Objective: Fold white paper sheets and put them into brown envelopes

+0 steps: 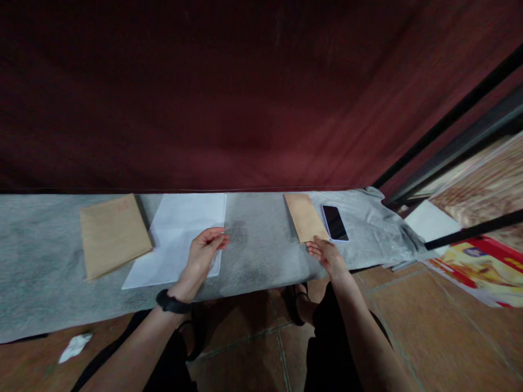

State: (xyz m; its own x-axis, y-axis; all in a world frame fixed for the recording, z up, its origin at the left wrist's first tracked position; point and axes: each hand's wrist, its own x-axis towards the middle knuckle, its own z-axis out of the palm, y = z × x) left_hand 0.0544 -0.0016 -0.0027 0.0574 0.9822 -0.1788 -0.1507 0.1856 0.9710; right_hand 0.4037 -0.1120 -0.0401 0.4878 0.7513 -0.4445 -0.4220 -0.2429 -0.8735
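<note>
My left hand (207,245) is over the right edge of a white paper stack (175,234), its fingers loosely curled and the thumb near the index finger. Nothing shows between them. A black band is on that wrist. My right hand (323,253) grips the near end of a small brown envelope (305,216), thumb on top and fingers at its edge. The envelope lies on the grey cloth, slightly slanted. Just right of it is a dark-screened smartphone (335,223) with a pale purple case.
A stack of large brown envelopes (114,234) lies left of the paper. Grey cloth (257,245) covers the narrow surface, with a dark red curtain (245,109) behind. A red and yellow box (486,267) and black bars stand at right. A white tissue (75,347) lies on the tiled floor.
</note>
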